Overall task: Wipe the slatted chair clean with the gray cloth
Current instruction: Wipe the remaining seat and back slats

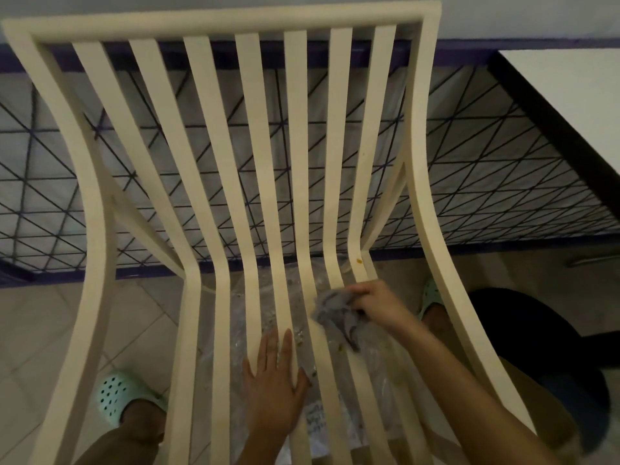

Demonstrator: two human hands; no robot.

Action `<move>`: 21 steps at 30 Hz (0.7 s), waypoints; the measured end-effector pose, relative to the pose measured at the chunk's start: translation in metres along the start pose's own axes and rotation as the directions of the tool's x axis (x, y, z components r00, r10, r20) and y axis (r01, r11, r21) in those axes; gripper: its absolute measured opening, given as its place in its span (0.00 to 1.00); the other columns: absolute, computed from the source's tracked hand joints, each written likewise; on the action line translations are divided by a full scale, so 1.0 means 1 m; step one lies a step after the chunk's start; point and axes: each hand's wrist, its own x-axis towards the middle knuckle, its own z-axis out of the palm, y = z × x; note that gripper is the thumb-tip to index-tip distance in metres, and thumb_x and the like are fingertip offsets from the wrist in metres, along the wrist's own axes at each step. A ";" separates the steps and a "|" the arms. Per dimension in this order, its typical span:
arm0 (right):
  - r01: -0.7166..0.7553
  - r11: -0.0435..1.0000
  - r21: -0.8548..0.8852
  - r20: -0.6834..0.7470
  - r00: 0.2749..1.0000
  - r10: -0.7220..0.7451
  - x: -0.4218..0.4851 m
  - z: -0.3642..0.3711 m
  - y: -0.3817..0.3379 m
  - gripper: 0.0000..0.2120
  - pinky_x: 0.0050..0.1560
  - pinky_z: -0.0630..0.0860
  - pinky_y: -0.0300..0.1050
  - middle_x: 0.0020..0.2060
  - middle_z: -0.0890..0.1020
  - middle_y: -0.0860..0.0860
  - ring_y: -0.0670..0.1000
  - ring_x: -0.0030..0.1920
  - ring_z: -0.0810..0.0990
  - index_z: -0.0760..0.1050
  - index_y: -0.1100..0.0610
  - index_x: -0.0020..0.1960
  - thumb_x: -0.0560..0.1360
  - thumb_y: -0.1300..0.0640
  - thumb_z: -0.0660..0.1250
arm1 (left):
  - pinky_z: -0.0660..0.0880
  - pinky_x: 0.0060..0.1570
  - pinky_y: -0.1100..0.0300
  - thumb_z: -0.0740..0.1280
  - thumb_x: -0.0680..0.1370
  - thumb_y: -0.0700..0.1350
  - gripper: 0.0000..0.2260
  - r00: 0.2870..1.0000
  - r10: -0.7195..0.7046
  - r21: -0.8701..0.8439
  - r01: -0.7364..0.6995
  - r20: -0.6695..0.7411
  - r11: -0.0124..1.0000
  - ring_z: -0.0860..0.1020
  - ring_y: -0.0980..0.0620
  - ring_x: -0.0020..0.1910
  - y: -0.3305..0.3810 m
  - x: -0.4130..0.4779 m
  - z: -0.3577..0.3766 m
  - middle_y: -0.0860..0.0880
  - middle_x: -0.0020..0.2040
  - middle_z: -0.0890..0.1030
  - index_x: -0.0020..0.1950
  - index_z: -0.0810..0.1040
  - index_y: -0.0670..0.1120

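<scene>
You look straight down on the cream slatted chair [214, 162], its back rail at the top of the view and its seat slats running toward you. Your right hand [372, 305] clutches the gray cloth [335, 313] — fingers curled over the bunched fabric — and presses it onto the seat slats on the right side, just below the bend where the back meets the seat. A tail of the cloth trails down toward you across a slat. Your left hand [273, 380] lies flat and relaxed on the middle seat slats, fingers straight and pointing toward the chair back, holding nothing.

Small brownish crumbs [298, 337] sit between your two hands, and an orange-brown spot [359, 261] marks a slat just above the cloth. Under the seat you can see crinkled clear plastic sheeting [255, 297] on the tiled floor [40, 323].

Your feet stand to either side of the chair in mint-green perforated clogs [115, 396] — the right one is mostly hidden behind the chair frame. A white table with a dark edge [550, 109] fills the upper right, and a dark round object [536, 330] sits at the right, too dim to identify.
</scene>
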 end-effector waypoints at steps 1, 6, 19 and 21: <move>-0.001 1.000 -0.029 -0.048 0.999 -0.001 0.009 -0.004 -0.007 0.14 0.49 0.80 0.42 0.46 0.84 0.53 0.52 0.51 0.82 0.83 0.57 0.52 0.77 0.68 0.61 | 0.39 0.73 0.42 0.38 0.75 0.68 0.33 1.000 -0.005 -0.006 0.005 -0.005 1.000 0.33 0.54 0.76 0.001 0.000 -0.002 0.54 0.79 0.36 0.76 0.32 0.59; -0.043 0.954 -0.297 -0.326 0.944 -0.059 0.052 0.009 -0.010 0.13 0.60 0.74 0.42 0.53 0.82 0.56 0.55 0.57 0.80 0.82 0.59 0.55 0.75 0.67 0.65 | 0.36 0.72 0.43 0.41 0.75 0.69 0.33 1.000 -0.015 -0.026 0.014 -0.024 1.000 0.34 0.54 0.76 0.001 0.004 0.002 0.55 0.78 0.35 0.75 0.31 0.61; 0.093 0.722 -0.686 -0.137 0.957 -0.254 0.045 0.082 0.057 0.29 0.69 0.27 0.38 0.73 0.34 0.52 0.56 0.78 0.39 0.48 0.61 0.78 0.79 0.53 0.43 | 0.51 0.68 0.40 0.48 0.78 0.65 0.31 1.000 -0.015 0.057 0.016 -0.023 0.998 0.56 0.49 0.76 -0.002 0.008 0.010 0.48 0.78 0.60 0.78 0.57 0.54; 0.046 0.695 -0.718 -0.128 0.972 -0.197 0.057 0.080 0.047 0.29 0.76 0.37 0.48 0.75 0.33 0.54 0.55 0.77 0.36 0.44 0.60 0.78 0.81 0.59 0.51 | 0.54 0.68 0.39 0.45 0.78 0.65 0.31 1.000 -0.004 0.056 0.005 -0.022 0.998 0.58 0.49 0.75 -0.002 0.007 0.010 0.48 0.78 0.60 0.78 0.58 0.53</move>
